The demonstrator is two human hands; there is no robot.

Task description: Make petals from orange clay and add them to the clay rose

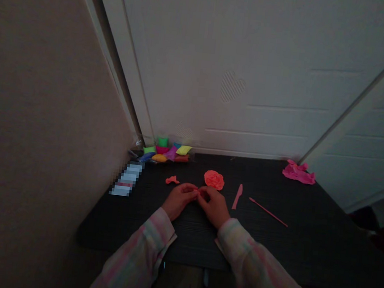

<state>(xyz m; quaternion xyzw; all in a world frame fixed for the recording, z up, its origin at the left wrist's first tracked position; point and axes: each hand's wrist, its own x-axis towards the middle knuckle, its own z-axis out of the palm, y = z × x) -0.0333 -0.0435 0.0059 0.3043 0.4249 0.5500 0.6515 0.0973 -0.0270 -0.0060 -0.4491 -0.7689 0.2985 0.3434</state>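
Note:
My left hand (181,200) and my right hand (213,204) meet at the fingertips over the dark table. Both pinch a small piece of coral-pink clay (198,191), mostly hidden by the fingers. Just beyond my right hand lies a round, ruffled coral clay flower (214,180). A small crumpled scrap of coral clay (172,179) rests past my left hand. To the right of my right hand are a pink plastic clay knife (238,196) and a thin pink modelling stick (268,212).
Bags of coloured clay (163,152) in clear wrapping sit at the back left against the white panel (216,110). A blurred pale card (127,179) lies at the left edge. Crumpled bright pink material (299,172) is at the back right of the dark table (322,242).

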